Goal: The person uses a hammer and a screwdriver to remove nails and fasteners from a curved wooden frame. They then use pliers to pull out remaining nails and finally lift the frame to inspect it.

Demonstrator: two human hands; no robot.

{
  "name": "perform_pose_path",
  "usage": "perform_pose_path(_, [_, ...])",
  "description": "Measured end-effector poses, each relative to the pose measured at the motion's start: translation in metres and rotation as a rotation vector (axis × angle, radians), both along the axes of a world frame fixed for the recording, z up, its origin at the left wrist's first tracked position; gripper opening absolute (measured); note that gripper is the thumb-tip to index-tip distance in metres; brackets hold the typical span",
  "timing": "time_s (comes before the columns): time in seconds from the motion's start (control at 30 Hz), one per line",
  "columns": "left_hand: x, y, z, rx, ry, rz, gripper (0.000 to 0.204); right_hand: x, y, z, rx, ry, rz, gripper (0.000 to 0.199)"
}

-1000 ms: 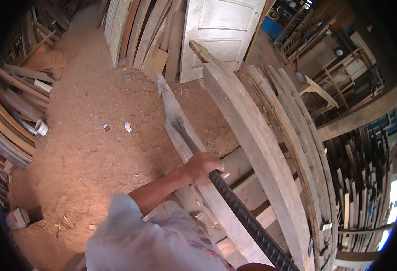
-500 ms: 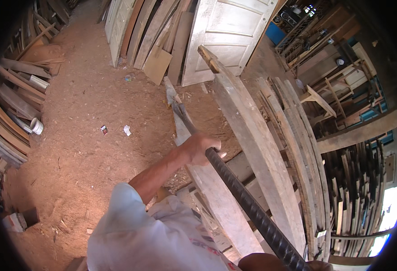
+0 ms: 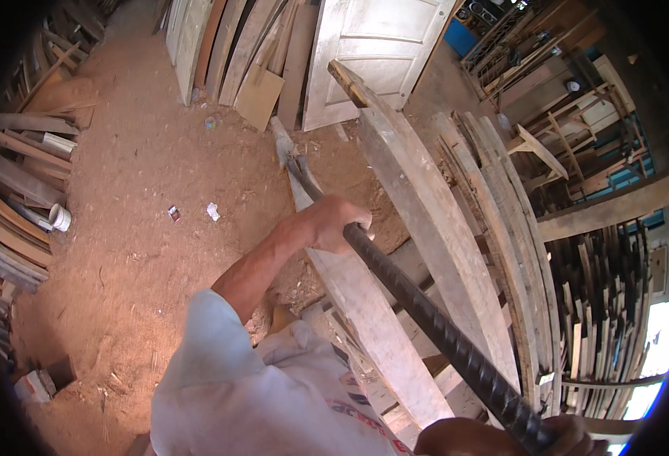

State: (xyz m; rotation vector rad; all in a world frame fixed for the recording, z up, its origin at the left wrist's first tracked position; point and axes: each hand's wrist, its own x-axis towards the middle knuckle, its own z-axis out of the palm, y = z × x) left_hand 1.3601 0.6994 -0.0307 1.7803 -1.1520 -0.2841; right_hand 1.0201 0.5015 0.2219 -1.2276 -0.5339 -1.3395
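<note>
A long dark ribbed metal bar (image 3: 433,327) slants across the view, from far left-centre to near right. My left hand (image 3: 334,223) is wrapped round it at mid-length. Near the lower right edge, my right hand (image 3: 574,437) grips the bar's near end, partly cut off by the picture rim. The bar's far end (image 3: 301,176) lies at a narrow pale plank (image 3: 380,346), close to that plank's far tip; whether it hooks the plank I cannot tell. Just right of the bar lies a broad, thick plank (image 3: 433,228).
More rough boards (image 3: 513,251) lie to the right, with upright strips (image 3: 597,319) beyond. A white panelled door (image 3: 376,57) leans at the back beside several boards. Timber piles (image 3: 15,220) and a white bucket (image 3: 60,218) line the left. Sawdust covers the floor (image 3: 133,182).
The bar's near end has swung to the right and my right hand shows more. My left hand has shifted slightly forward with the bar. The view has tilted a little.
</note>
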Motion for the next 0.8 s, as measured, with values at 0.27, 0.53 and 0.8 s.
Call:
perform_pose_path(0.27, [-0.011, -0.007, -0.004, -0.113, -0.093, 0.115, 0.027, -0.008, -0.004, 0.012, 0.011, 0.015, -0.001, 0.043])
perform_pose_path(0.53, [-0.002, -0.001, 0.013, -0.171, 0.006, 0.211, 0.024, 0.040, -0.017, 0.034, 0.024, 0.024, 0.152, 0.044])
perform_pose_path(0.8, [0.036, 0.013, 0.009, -0.175, -0.018, 0.159, 0.019, 0.088, -0.021, 0.063, 0.023, 0.060, 0.318, 0.046])
